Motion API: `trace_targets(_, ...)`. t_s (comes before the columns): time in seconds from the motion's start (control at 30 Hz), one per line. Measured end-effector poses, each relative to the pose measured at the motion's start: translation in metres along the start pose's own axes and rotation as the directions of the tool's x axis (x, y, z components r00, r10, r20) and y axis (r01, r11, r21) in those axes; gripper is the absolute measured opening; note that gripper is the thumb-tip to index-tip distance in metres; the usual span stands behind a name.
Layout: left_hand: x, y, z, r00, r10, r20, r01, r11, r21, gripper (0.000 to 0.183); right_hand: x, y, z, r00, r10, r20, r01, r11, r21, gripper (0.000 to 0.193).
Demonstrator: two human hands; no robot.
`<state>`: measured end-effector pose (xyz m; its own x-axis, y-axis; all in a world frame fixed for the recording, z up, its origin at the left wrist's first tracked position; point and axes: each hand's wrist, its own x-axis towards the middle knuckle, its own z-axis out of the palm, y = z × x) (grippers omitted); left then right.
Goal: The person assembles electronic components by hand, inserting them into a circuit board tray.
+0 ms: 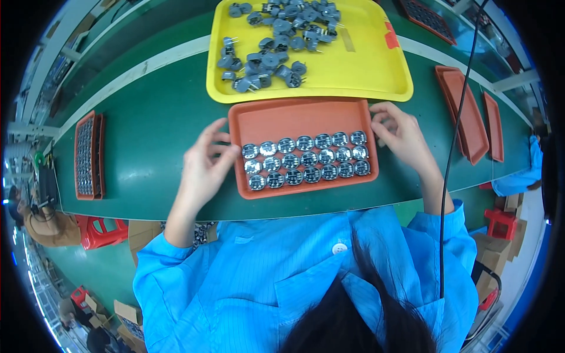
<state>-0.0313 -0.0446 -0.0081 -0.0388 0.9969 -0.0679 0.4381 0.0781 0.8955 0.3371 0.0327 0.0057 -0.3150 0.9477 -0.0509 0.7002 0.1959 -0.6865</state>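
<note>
Let the green table [141, 147] carry the weight: it spreads beneath and around your fingers, and working flat on it is safer than lifting at a slant. Just beyond your fingers lies the yellow tray [365, 76]; give its near rim some care, since a knock there could jolt your rows. Between your left and right fingers sits the orange tray [294, 115], best steadied with equal, light pressure from both ends. It is shallow and oblong, with rounded corners and a raised rim; its far part, level with your upper fingers, shows plain orange floor.

Your left hand [203, 165] has its fingers loosely spread, the thumb tip at the tray's left wall. Your right hand [405, 134] has its fingers bent at the right wall, near the far corner; whether they pinch the rim, I cannot tell. Past your fingertips, grey parts [271, 60] with metal prongs lie jumbled. The smallest pieces, round dark discs [309, 158] with shiny silvery edges, stand between your fingers and toward you, in three close rows of seven, fairly even.
</note>
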Motion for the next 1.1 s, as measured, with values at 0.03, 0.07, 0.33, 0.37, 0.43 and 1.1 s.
trace_targets(0.03, -0.002, 0.000, 0.009, 1.000, 0.010, 0.012, -0.008, 0.995, -0.095, 0.056, -0.004, 0.007, 0.008, 0.998, 0.063, 0.017, -0.065, 0.966, 0.251, 0.023)
trace_targets(0.07, -0.002, -0.004, 0.011, 1.000, 0.014, 0.006, -0.013, 0.997, -0.080, 0.057, -0.007, 0.011, 0.012, 0.991, 0.121, 0.050, -0.130, 0.867, 0.481, 0.026)
trace_targets(0.33, 0.001, 0.023, -0.008, 0.975, 0.209, 0.079, -0.223, 0.906, 0.360, 0.059, -0.010, -0.012, -0.010, 0.995, 0.065, 0.072, -0.075, 0.986, 0.146, 0.025)
trace_targets(0.37, 0.016, 0.031, -0.009, 0.919, 0.392, 0.035, -0.367, 0.822, 0.435, 0.058, -0.004, -0.015, -0.014, 0.996, -0.086, -0.021, 0.084, 0.991, -0.104, 0.025)
trace_targets(0.43, 0.047, 0.041, -0.007, 0.824, 0.566, -0.003, -0.484, 0.707, 0.516, 0.057, 0.027, -0.036, -0.008, 0.983, -0.173, -0.064, 0.169, 0.984, -0.056, 0.029)
trace_targets(1.1, 0.097, 0.038, 0.006, 0.918, 0.148, 0.368, 0.011, 0.918, -0.396, 0.038, 0.106, -0.070, 0.062, 0.847, -0.532, -0.003, 0.525, 0.835, 0.166, 0.057)
